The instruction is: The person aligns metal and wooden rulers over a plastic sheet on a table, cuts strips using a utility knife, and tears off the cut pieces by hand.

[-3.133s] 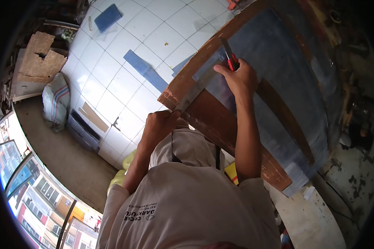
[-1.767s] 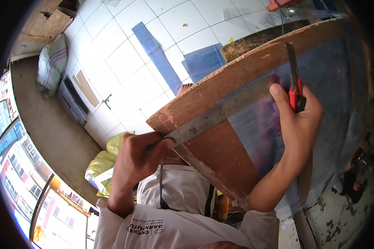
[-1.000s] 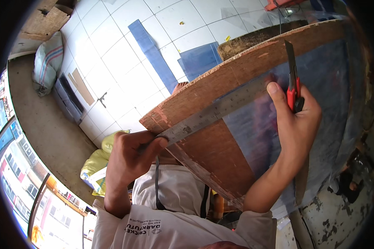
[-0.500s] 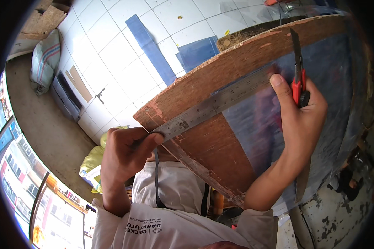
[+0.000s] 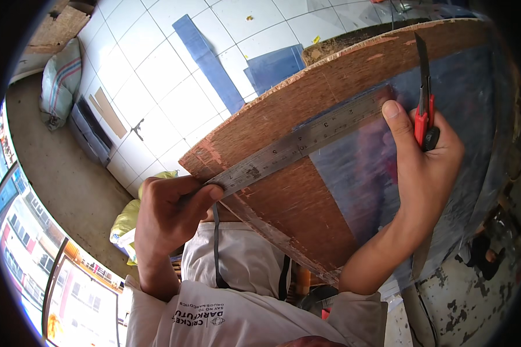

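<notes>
A steel ruler (image 5: 298, 145) lies slantwise over a brown wooden board (image 5: 295, 199) and a bluish, glossy see-through sheet (image 5: 451, 87). At the ruler's near left end, by the board's corner, my left hand (image 5: 171, 214) pinches it between thumb and bent fingers. My right hand (image 5: 425, 156) presses its thumb onto the ruler's far right end. Those same right fingers hold a red utility knife (image 5: 421, 127), its long dark blade sticking out away from me, above the sheet. Part of the knife's handle is hidden in the hand.
Beyond the board, blue strips (image 5: 208, 63) and a blue piece (image 5: 275, 68) lie on the white tiled floor (image 5: 145, 69). A white woven sack (image 5: 61, 84) stands at the far left. Yellowish bags (image 5: 127, 222) sit beside my left forearm. A dark plank (image 5: 359, 43) borders the board's far edge.
My right hand and the knife have shifted slightly right. The ruler stays lying across the board, with my left hand at its end and my right thumb on it.
</notes>
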`<state>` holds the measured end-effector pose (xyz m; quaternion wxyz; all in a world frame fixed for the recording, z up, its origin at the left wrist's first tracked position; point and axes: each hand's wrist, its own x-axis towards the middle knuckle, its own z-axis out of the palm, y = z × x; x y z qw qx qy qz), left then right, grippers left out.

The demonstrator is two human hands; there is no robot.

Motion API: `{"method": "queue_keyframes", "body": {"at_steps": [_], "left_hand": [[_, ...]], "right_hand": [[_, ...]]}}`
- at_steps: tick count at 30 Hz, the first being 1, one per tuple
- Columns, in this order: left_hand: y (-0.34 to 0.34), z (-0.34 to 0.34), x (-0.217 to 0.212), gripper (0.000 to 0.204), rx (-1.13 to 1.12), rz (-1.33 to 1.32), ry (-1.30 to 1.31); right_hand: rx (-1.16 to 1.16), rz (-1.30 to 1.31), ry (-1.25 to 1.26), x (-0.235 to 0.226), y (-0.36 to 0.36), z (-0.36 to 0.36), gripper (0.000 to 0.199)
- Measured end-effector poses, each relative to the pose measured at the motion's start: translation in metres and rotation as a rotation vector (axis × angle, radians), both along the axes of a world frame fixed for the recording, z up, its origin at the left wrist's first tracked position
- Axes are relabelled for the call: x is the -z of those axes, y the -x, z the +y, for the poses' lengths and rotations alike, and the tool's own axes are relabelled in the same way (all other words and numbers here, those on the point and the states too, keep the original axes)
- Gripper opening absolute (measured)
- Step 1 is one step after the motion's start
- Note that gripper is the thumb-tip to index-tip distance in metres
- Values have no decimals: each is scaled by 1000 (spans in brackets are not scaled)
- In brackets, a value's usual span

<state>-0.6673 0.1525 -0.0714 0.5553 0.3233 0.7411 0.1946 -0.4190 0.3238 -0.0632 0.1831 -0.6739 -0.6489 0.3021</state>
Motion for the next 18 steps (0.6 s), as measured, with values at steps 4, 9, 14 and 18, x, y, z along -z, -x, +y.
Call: {"method": "queue_keyframes", "body": {"at_steps": [4, 9, 14, 18], "left_hand": [[2, 1, -1, 35, 14, -15, 5], [0, 0, 2, 28, -5, 10, -17], [1, -2, 4, 30, -6, 12, -19], [2, -1, 5, 31, -9, -10, -39]], "right_hand": [[-4, 20, 0, 1, 0, 0, 31], [-8, -4, 19, -1, -1, 0, 29], [-16, 10, 5, 0, 1, 0, 29], [-25, 6, 1, 2, 0, -1, 35]]}}
